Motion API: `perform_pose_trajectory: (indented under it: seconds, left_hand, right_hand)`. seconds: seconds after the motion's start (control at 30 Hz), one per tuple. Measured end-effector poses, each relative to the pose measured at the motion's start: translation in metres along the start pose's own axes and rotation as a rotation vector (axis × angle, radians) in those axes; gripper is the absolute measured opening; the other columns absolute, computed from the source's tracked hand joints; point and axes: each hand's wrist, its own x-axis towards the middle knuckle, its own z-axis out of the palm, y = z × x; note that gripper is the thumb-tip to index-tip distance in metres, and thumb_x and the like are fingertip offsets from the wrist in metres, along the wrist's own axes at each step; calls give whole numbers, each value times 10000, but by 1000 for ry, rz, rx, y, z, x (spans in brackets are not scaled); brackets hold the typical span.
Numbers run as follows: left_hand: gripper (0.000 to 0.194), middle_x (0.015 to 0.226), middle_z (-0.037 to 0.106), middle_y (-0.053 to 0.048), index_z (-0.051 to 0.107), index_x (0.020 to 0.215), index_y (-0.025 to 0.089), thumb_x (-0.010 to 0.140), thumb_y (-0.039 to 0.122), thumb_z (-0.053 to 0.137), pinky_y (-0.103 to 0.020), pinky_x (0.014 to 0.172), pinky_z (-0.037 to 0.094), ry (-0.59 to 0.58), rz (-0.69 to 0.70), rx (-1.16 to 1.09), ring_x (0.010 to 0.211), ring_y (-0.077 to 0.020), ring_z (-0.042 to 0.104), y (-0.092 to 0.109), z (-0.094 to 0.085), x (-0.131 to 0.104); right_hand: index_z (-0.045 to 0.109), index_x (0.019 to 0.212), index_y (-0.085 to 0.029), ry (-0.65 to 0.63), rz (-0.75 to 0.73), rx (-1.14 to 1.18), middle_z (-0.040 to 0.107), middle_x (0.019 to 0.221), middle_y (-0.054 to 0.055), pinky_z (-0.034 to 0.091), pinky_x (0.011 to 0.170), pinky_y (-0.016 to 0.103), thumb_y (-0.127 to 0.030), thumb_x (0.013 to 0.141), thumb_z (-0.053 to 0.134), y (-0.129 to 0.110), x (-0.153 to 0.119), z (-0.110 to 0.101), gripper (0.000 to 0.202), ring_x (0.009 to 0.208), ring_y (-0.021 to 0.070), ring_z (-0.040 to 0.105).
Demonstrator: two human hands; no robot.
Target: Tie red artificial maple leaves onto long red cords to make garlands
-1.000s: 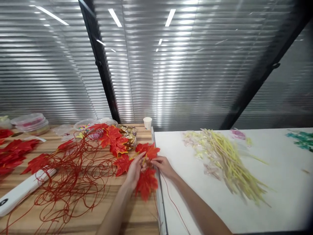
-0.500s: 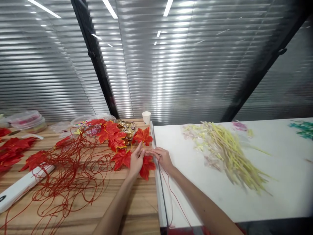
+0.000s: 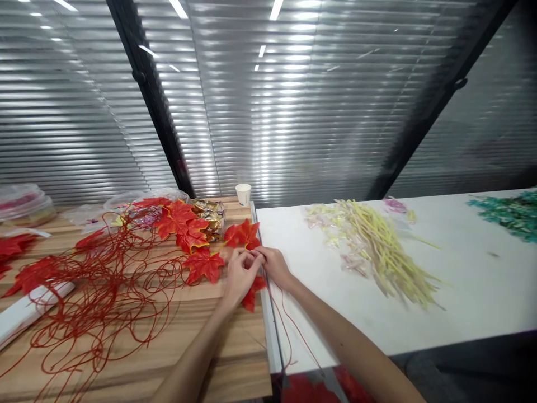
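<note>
My left hand (image 3: 242, 274) and my right hand (image 3: 272, 263) meet over the seam between the two tables, fingertips pinched together. Thin red cord (image 3: 289, 327) hangs from my right hand down past the table's front edge. What my left fingers pinch is too small to make out. One red maple leaf (image 3: 242, 234) lies just behind my hands, and another (image 3: 250, 294) shows partly under them. More red leaves (image 3: 203, 264) lie to the left, beside a large loose tangle of red cord (image 3: 113, 280).
A paper cup (image 3: 243, 193) stands at the back, near gold foil packets (image 3: 212, 215). Plastic tubs (image 3: 23, 204) and a white bar (image 3: 25, 313) are at left. Yellow stems (image 3: 381, 246) and green sprigs (image 3: 509, 212) lie on the white table (image 3: 335, 302).
My hands have come together, and the left fingers have curled in. The view has shifted right, showing more of the green sprigs and red leaves below the table edge.
</note>
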Motion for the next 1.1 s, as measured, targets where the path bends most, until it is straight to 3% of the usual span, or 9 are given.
perform_pose_trajectory:
  seconds: [0.13,0.27,0.33,0.47,0.6,0.73,0.9,1.1]
  left_hand:
    - [252,915,454,-59,530,555,162,675,372,602,-336,864,383,-8,-4,61,988,-218,483,5,8,-13]
    - [195,946,440,-69,584,600,163,687,338,596,-354,872,372,-112,-26,73,1013,-229,469,-3,13,-16]
    - [188,893,446,-61,600,628,166,728,318,551,-338,823,393,-122,-29,77,971,-219,487,-9,13,-14]
    - [176,825,421,-31,603,683,158,753,296,520,-301,690,420,-4,-78,64,689,-141,513,-19,12,-9]
    - [161,869,423,-31,585,669,148,745,281,537,-266,630,421,108,-84,-4,615,-102,492,-27,14,-5]
    - [162,848,447,-25,575,658,150,744,282,541,-246,630,418,150,-57,-30,645,-107,504,-33,17,4]
    - [185,850,505,-31,601,683,159,743,325,544,-241,645,412,122,0,-62,704,-124,523,-33,14,10]
    - [184,849,555,-41,601,700,161,735,335,556,-252,672,426,87,-12,-80,736,-137,545,-29,9,4]
  right_hand:
    - [655,787,-197,20,29,10,652,693,11,383,571,218,-275,843,428,0,-2,0,246,595,145,561]
    - [653,745,-184,76,71,-2,633,636,2,372,539,217,-305,853,408,3,-1,-1,294,556,139,540]
    - [650,749,-178,108,84,-9,628,628,2,372,535,217,-308,852,414,6,0,-2,289,547,134,534]
    - [648,820,-184,88,74,-29,642,680,5,393,559,221,-236,805,478,10,0,-2,178,574,134,549]
    - [634,821,-196,62,24,-82,634,748,15,410,595,237,-152,739,507,7,-3,-2,158,630,142,550]
    - [618,816,-180,47,-34,-79,593,693,14,418,574,245,-176,760,511,2,-5,-5,121,601,143,528]
    - [574,1032,-192,98,-164,-87,602,877,53,455,672,268,-187,827,470,0,-7,-10,230,752,161,566]
    - [625,864,-201,125,-274,-153,615,842,51,468,672,267,-158,854,438,0,-9,-11,192,763,156,569]
